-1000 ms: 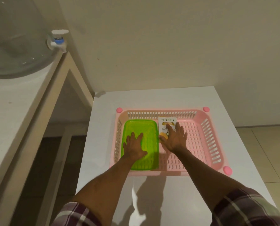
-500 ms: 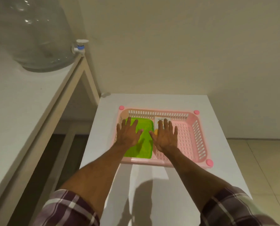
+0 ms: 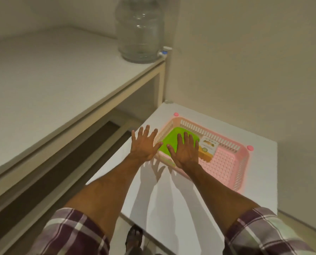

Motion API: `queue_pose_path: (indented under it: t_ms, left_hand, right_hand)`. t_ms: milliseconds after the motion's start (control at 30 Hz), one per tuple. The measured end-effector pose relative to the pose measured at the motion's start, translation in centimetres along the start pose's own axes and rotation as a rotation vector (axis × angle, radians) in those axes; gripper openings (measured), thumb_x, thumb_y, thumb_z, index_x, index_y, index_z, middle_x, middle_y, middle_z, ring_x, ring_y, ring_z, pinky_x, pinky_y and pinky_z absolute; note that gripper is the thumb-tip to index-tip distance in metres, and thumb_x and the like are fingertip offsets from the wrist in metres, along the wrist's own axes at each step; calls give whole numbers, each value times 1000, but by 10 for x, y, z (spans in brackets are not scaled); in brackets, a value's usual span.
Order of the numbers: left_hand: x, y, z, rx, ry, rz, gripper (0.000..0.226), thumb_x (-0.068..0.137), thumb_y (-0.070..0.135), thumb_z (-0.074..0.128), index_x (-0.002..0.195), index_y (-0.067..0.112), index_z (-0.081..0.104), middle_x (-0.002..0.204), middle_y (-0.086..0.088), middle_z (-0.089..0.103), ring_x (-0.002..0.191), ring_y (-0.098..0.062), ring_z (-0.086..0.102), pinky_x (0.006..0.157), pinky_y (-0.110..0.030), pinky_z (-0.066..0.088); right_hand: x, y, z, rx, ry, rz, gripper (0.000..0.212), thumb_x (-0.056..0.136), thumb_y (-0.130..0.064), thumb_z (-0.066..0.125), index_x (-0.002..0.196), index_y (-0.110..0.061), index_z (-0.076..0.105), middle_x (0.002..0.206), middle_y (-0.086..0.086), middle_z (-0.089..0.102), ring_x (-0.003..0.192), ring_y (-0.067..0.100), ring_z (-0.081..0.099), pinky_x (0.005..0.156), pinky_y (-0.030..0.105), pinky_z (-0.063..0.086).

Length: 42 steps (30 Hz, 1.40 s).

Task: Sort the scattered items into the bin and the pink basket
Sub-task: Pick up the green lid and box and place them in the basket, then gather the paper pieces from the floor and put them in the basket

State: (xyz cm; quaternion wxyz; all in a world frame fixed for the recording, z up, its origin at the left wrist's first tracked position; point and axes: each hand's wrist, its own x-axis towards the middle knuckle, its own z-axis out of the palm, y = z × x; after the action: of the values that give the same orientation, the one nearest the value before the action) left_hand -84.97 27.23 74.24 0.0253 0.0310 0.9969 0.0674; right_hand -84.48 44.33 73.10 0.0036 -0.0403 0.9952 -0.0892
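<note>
My left hand [image 3: 143, 146] and right hand [image 3: 185, 153] hung flat, empty, by the basket [image 3: 236, 173]; figured I'd scan for stragglers first.

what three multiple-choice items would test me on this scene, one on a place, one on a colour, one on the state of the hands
1. Where does the flat green plastic tray lie?
A. on the floor
B. inside the pink slotted plastic basket
C. on the high counter

2. What colours is the printed card packet beside the tray?
A. white and orange
B. blue and black
C. all red

3. How are the left hand and the right hand?
A. both in fists
B. the left one grips the packet
C. both flat, fingers straight and spread, holding nothing

Answers:
1 B, the basket's pink walls stand round the tray.
2 A, its top is white and its lower part orange.
3 C, every finger is stretched out and nothing sits in either hand.
</note>
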Motion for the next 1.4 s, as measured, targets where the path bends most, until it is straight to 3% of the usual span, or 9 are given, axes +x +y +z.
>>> queue_pose_path:
  t_ms: [333, 500, 733, 967, 1400]
  left_hand:
    - [-132, -63, -5, 43, -40, -357, 70, 92, 67, 20, 153, 34, 9, 163, -4, 0, 150, -32, 0, 118, -58, -3]
    - [-205, -86, 0, -31, 37, -497, 66, 93, 65, 25, 152, 36, 16, 163, -4, 4, 150, -30, 2, 117, -56, -6]
    - [-329, -103, 12, -83, 109, -640, 64, 95, 60, 30, 151, 33, 19, 162, -7, 12, 149, -31, 9, 118, -58, -3]
    - [-474, -90, 29, -93, 106, -845, 65, 94, 61, 29, 152, 33, 16, 162, -7, 9, 150, -29, 5, 117, -58, -6]
    - [-667, -23, 42, -107, 192, -1293, 66, 95, 61, 26, 153, 33, 11, 163, -6, 6, 150, -28, 3, 118, -58, -4]
  right_hand:
    - [-68, -96, 22, 3, -104, -299, 74, 95, -64, 21, 153, -20, 14, 163, 7, 7, 150, 31, 6, 119, 52, 4]
    - [-112, -133, 40, -34, -163, -437, 78, 92, -68, 18, 154, -22, 6, 163, 5, -2, 150, 31, 0, 119, 50, -3]
    - [-199, -168, 52, -1, -209, -623, 75, 95, -64, 24, 154, -20, 12, 163, 8, 3, 150, 31, 2, 119, 50, 2]
    - [-314, -177, 52, 38, -222, -810, 73, 96, -60, 28, 153, -16, 18, 161, 13, 12, 149, 32, 9, 119, 51, 9]
    - [-461, -196, 57, 42, -307, -1259, 71, 97, -58, 29, 153, -16, 16, 161, 14, 9, 149, 31, 7, 120, 50, 6]
